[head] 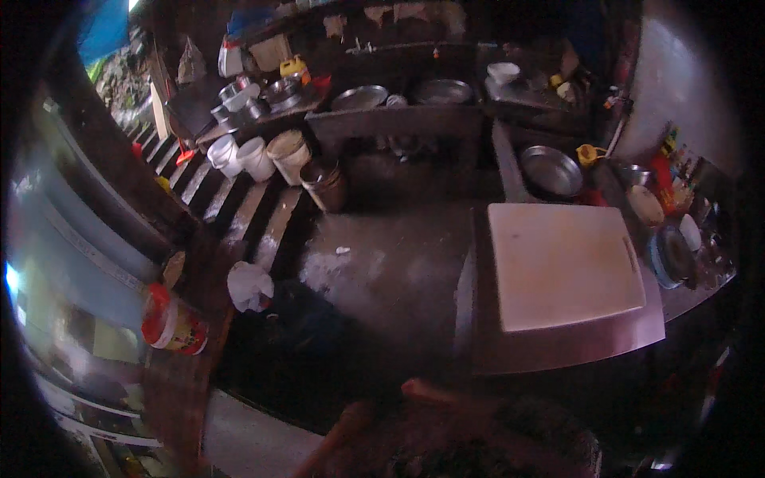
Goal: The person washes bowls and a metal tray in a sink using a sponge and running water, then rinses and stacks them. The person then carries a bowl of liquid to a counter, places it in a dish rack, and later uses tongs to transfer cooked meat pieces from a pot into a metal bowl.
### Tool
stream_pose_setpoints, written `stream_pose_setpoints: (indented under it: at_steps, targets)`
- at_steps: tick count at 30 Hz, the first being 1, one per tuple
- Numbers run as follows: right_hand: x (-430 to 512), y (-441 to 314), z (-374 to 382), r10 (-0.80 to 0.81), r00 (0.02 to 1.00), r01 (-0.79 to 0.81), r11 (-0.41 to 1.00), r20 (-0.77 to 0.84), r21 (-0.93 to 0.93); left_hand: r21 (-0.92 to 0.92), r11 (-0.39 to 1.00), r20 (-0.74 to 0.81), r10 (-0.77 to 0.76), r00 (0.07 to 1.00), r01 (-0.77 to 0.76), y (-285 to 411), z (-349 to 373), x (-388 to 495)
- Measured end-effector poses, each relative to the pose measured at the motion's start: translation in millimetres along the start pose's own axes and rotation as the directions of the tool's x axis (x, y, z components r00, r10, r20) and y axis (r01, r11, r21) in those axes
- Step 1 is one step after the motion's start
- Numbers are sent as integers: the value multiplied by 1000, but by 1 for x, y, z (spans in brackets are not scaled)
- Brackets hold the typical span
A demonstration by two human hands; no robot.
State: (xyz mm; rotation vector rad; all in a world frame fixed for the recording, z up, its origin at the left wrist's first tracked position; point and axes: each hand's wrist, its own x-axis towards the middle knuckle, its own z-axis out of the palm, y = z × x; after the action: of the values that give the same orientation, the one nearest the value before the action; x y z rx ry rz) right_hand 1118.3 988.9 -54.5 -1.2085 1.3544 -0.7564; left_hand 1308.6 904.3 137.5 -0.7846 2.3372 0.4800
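My right hand (pixel 423 391) is low in the middle of the view, in front of my body, its forearm running to the right. My left hand (pixel 357 412) is dim and blurred beside it, the forearm slanting down to the bottom edge. Deep shadow hides the fingers of both hands, and I cannot make out anything in them. Nearest to the right hand is a steel-topped table (pixel 568 352), on which a large white cutting board (pixel 565 263) lies flat, apart from the hand.
Past the wet floor (pixel 388 251) stands a sink counter (pixel 394 122) with metal basins. White buckets (pixel 257 158) and a brown bucket (pixel 326 188) stand left of it. A red-and-white tub (pixel 173 322) lies at the left. Bottles and bowls crowd a right-hand counter (pixel 687 305).
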Motion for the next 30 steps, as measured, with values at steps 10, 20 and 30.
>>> stream_pose_setpoints:
  at_steps: [10, 20, 30]
  targets:
    - [140, -92, -165, 393, 903, -264, 825, -173, 500, -193, 981, 101, 12, 995, 8, -142, -135, 122]
    - [324, -99, -381, 354, 901, -302, 927, -251, 223, -171, 980, 60, 111, 992, -100, -275, -252, 333]
    - [486, -263, -656, 23, 856, -131, 976, -516, -175, -470, 861, 219, -99, 971, 194, -331, -371, 525]
